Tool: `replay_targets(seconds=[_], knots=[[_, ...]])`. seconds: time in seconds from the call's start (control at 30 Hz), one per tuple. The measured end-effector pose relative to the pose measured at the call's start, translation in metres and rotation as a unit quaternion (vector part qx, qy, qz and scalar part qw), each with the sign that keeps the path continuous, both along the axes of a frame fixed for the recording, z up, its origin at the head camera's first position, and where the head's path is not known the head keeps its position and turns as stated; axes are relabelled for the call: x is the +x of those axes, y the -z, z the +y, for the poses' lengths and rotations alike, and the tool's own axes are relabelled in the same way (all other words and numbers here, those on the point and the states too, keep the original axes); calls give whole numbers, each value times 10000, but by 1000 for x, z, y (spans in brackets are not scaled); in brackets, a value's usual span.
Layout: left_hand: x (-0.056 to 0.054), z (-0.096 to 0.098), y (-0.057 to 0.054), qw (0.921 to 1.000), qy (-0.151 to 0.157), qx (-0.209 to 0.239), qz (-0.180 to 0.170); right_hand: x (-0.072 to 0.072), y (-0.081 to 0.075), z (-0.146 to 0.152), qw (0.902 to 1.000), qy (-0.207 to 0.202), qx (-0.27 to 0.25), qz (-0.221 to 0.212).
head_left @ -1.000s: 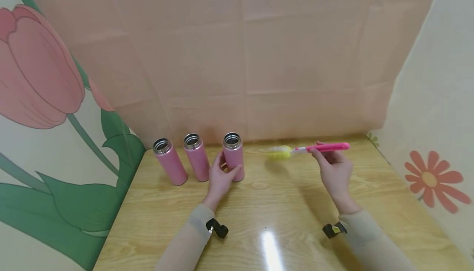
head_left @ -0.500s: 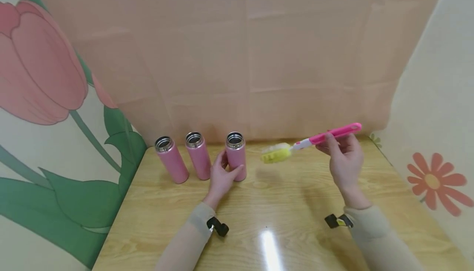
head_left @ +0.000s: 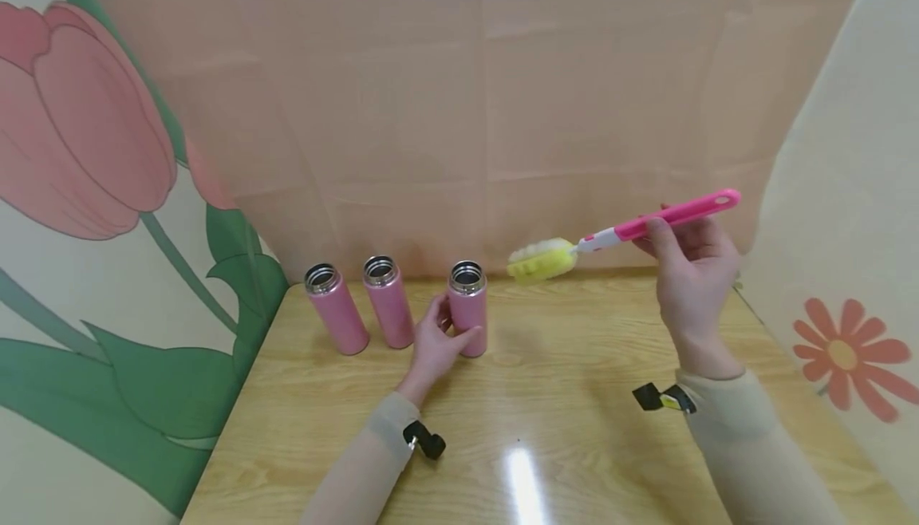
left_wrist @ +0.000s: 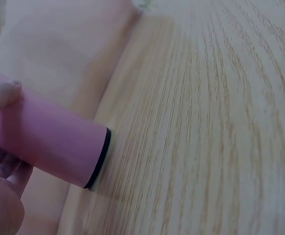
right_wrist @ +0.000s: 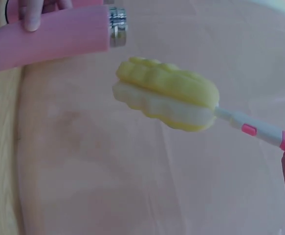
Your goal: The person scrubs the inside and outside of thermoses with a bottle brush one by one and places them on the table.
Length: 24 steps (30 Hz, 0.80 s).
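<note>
My left hand [head_left: 434,349] grips the rightmost pink bottle [head_left: 468,309] around its body; the bottle is lidless and upright, with a steel mouth. In the left wrist view, thumb and fingers wrap the bottle [left_wrist: 59,137], whose dark base is at the wood surface. My right hand [head_left: 695,286] pinches the pink handle of a bottle brush [head_left: 543,260] in the air. Its yellow and white sponge head points left, to the right of the bottle's mouth and apart from it. The right wrist view shows the sponge brush [right_wrist: 166,93] close to the bottle [right_wrist: 59,36].
Two more open pink bottles, one at far left [head_left: 337,313] and one in the middle [head_left: 389,305], stand left of my left hand. A wooden table [head_left: 574,445] lies beneath, with a pinkish cloth backdrop [head_left: 402,110] behind it. Painted walls flank both sides.
My right hand has risen and moved right, lifting the brush off the table's level and tilting its handle upward. The left hand keeps its grip, with the bottle shifted slightly right in view.
</note>
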<state>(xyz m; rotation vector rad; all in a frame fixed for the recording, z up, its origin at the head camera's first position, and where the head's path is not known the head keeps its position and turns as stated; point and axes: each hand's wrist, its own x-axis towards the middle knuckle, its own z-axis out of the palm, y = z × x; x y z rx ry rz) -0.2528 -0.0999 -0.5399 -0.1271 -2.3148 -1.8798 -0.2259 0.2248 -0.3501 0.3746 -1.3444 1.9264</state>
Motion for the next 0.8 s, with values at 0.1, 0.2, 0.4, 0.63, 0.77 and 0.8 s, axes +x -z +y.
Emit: replay_targets(seconds=[0.1,0.2,0.4,0.63,0.77,0.8], knots=[[1,1,1,9999,98,-15,61,0,-10,-4,9998,-42,-176,39],[1,1,2,9999,141,-27,84,-1,-18,-9,9994,-144,-310,106],[1,0,4,9997,211,-51,85,-4,-28,-19,9968,-496,-597,198],[1,-1,5,9996,265,73,85,-7,-50,-42,9951,-829,-516,131],[1,-2,4,9995,286,124,84,-13,-61,-58,9954,-929,-122,188],[1,-2,4,9994,291,153,78,-15,-64,-61,9953,-946,-16,195]])
